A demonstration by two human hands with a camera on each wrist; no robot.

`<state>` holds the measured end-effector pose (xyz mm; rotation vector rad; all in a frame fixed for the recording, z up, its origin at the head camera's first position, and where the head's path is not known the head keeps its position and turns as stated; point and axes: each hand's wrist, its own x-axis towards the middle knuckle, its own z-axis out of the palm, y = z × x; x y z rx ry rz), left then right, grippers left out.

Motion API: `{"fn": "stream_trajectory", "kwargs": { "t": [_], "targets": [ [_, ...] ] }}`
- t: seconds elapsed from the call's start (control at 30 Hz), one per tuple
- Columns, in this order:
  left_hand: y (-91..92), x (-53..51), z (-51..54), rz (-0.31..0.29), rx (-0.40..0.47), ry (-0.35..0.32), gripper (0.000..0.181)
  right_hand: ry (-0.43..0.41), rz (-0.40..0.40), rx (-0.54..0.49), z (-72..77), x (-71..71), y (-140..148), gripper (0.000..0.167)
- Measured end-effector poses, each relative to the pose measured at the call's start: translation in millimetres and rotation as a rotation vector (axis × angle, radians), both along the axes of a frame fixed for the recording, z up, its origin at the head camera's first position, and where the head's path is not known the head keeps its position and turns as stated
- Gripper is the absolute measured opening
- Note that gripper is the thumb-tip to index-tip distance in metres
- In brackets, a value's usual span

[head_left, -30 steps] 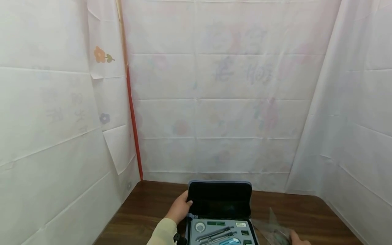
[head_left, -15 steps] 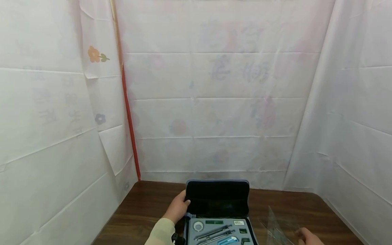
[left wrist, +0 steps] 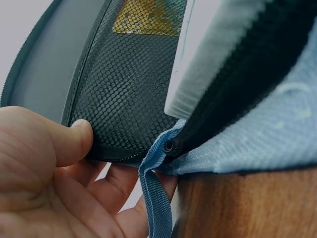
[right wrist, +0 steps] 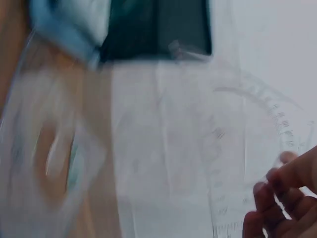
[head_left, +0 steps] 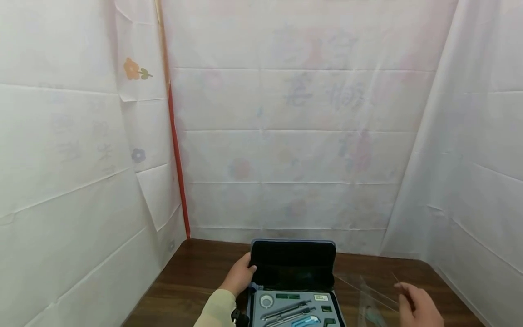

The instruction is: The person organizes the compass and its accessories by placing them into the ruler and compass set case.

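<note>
Along the wooden table (head_left: 196, 263), right of the open case (head_left: 338, 309), I see the right hand (head_left: 422, 306) has just drawn up from beside the clear set square (head_left: 363, 304) and now pinches a clear plate with a curved scale (right wrist: 280, 116), which, I judge, leaves the two pieces separated. The left hand (head_left: 239, 276) grips the raised lid (head_left: 292, 265) at its edge, thumb on a mesh pocket (left wrist: 124, 84) holding something golden (left wrist: 146, 19), while the grey tray (head_left: 282, 304) carries slim grey instruments (head_left: 288, 312), a blue tool (head_left: 306, 321), a white ring (head_left: 267, 301) and small green pieces (head_left: 288, 296).
</note>
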<state>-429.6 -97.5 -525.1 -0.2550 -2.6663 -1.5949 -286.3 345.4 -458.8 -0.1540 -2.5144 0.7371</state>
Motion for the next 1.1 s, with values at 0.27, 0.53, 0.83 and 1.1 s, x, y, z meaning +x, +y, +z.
{"fn": "stream_trajectory", "kwargs": {
  "t": [0.27,0.53,0.83,1.1],
  "targets": [
    [-2.6,-5.2,-4.0,0.007,0.003,-0.023,0.056,0.069,0.23,-0.023,40.0,-37.1,-74,0.019],
    [3.2,-2.4,-6.1,0.005,0.009,-0.006,0.054,0.256,0.364,0.202,45.3,-83.6,-111,0.023],
    [14.9,-1.3,-5.1,-0.02,0.028,0.024,0.053,0.313,0.406,0.348,50.4,-100.5,-124,0.025],
    [14.3,-1.9,-5.1,-0.04,0.027,0.007,0.055,0.229,0.453,0.345,35.1,-112.4,-139,0.023]
  ]
}}
